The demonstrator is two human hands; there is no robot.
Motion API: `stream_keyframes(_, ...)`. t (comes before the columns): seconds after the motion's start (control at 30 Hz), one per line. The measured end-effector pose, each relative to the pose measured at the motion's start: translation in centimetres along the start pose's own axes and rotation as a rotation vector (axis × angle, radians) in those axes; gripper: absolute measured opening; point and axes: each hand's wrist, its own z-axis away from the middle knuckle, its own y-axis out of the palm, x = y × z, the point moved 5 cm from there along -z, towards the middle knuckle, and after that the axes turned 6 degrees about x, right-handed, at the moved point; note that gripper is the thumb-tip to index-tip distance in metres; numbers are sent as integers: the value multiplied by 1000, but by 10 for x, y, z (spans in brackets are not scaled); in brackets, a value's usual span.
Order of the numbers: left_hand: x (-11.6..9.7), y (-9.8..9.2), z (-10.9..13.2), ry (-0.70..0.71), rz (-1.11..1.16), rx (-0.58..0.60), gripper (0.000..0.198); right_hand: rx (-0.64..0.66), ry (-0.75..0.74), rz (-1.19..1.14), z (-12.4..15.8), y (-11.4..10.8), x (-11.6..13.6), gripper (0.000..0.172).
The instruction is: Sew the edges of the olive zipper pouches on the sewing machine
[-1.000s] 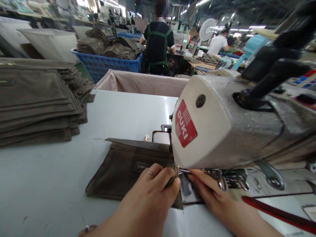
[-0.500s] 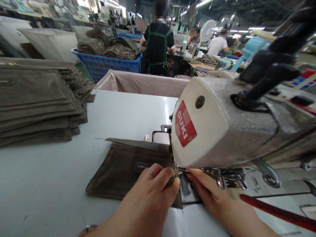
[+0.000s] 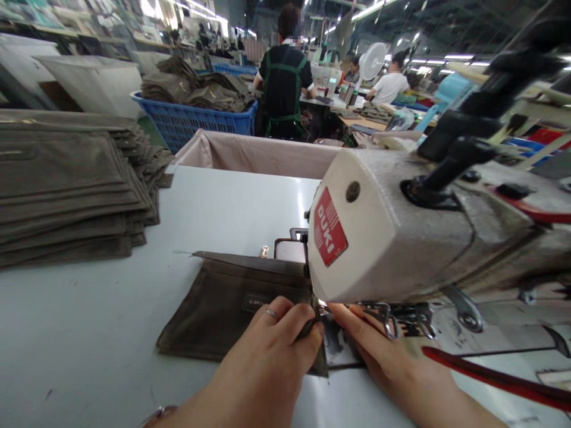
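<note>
A dark olive-brown fabric pouch [image 3: 196, 321] with a small label patch lies flat under the head of the sewing machine [image 3: 357, 238]. My left hand [image 3: 276, 339], with a ring on one finger, presses on the pouch and pinches a fold near its right edge. On the other side of the presser foot, my right hand [image 3: 383, 351] has its fingers drawn together close to the stitching spot. Their tips are partly hidden by the machine, and what they grip cannot be made out. A gold-coloured metal clasp [image 3: 264, 252] shows behind the pouch's top edge.
A tall stack of similar pouches [image 3: 66, 196] stands on the table's left. Beyond the white tabletop [image 3: 232, 208] is a pink cloth-lined bin [image 3: 267, 154], then a blue basket [image 3: 196, 116] of fabric pieces. A red strip [image 3: 491, 374] juts in at right. Co-workers sit farther back.
The machine appears shifted slightly left as the view moves. My right fingers have edged left, closer to the presser foot. My left hand and the pouch stay almost in place.
</note>
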Motion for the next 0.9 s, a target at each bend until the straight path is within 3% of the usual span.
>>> stream_keyframes(0.17,0,2,0,-15,-1,14,39,-72,0,32,-3,-4,1,31)
stream_keyframes(0.33,0,2,0,-1,-4,-20,42,-61,-63,45,-1,-3,0,40)
stream_keyframes(0.67,-1,-7,-2,29,-5,-9,41,-100,54,90,4,0,-5,31)
stream_keyframes(0.9,1,0,0,14,-10,2,43,-136,-36,127,-4,3,2,34)
